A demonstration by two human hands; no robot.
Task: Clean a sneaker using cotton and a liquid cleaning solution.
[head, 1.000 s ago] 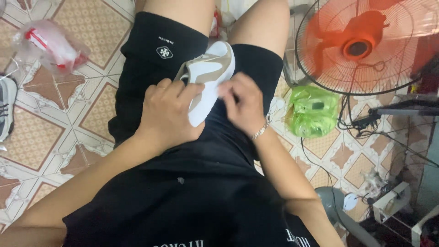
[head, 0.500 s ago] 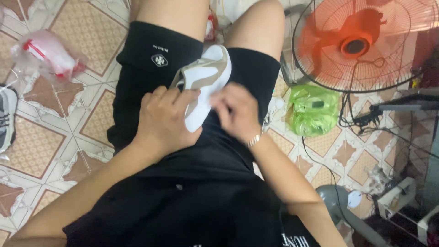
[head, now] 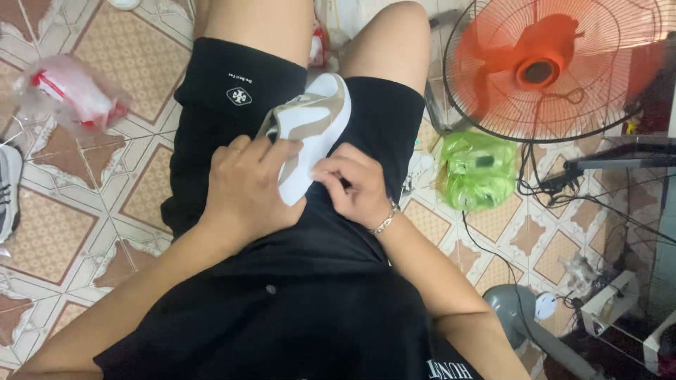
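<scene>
A white and beige sneaker [head: 314,125] lies on its side in my lap, between my thighs in black shorts. My left hand [head: 246,184] wraps around its heel end and holds it there. My right hand [head: 355,184] presses against the white sole edge, fingers curled in a pinch; what it pinches is too small to see. A bracelet sits on my right wrist.
An orange floor fan [head: 556,67] stands at the upper right with cables below it. A green plastic bag [head: 479,171] lies beside my right thigh. A clear bag with red contents [head: 70,91] and another shoe [head: 8,190] lie on the tiled floor at left.
My right hand has slid a little down the sole edge toward me and curled tighter. The left hand keeps its hold on the sneaker. The view shifted slightly.
</scene>
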